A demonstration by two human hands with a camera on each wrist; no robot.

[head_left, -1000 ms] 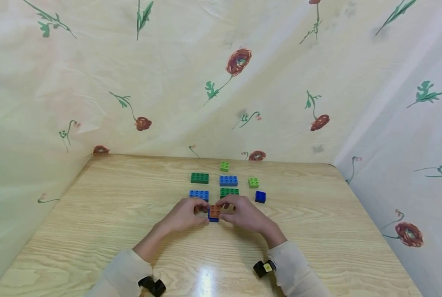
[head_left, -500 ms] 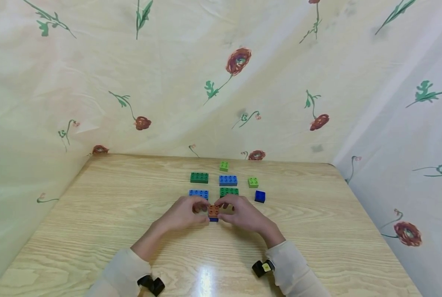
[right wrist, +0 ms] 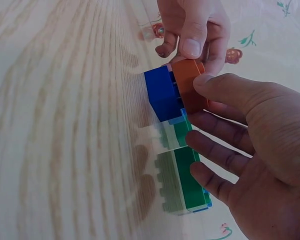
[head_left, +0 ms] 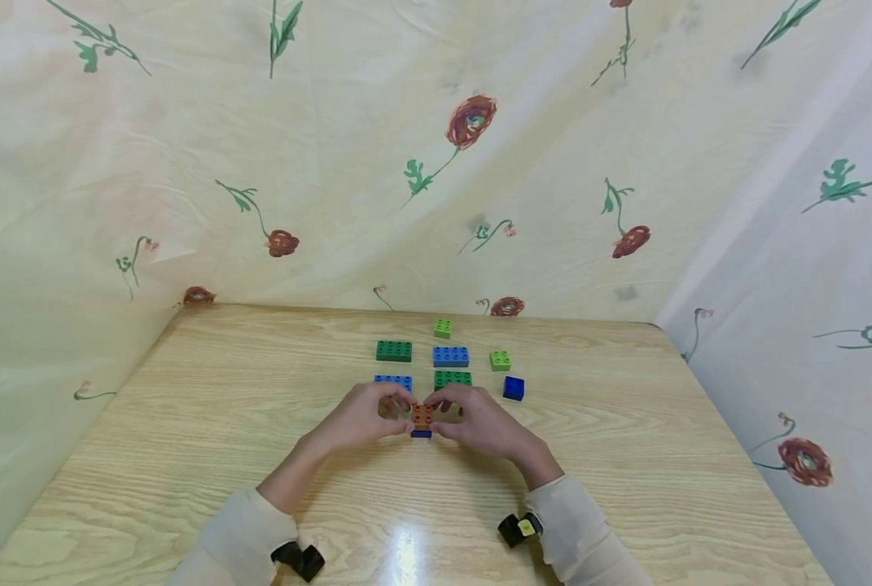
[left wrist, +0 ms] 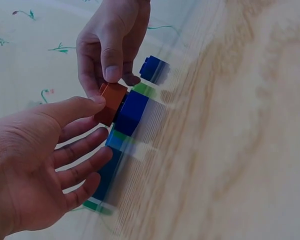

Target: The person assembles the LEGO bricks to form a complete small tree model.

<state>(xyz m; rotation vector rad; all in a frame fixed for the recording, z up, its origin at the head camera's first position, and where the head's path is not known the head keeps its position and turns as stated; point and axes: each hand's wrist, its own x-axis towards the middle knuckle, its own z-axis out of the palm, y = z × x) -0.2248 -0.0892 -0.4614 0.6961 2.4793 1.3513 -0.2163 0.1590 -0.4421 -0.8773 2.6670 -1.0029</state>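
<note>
Upper brick (head_left: 422, 417) is coloured orange; lower brick (left wrist: 132, 111), deep blue. Dark green brick (head_left: 394, 351) noted at 11 o'clock from these, lime brick (head_left: 500, 360) at 2. Cream backdrop (head_left: 348, 163) is printed with red flowers (head_left: 471, 122); tabletop (head_left: 223, 391) streaked with tan grain.

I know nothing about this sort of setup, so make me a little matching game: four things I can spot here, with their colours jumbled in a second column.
Things:
1. Held brick, between the left hand and right hand
2. Lower brick, just under the held one
3. Farthest brick from the hands
4. Tabletop

Colours:
A. Dark blue
B. Pale wood grain
C. Orange
D. Lime green

Right pairs: 1-C, 2-A, 3-D, 4-B
</note>
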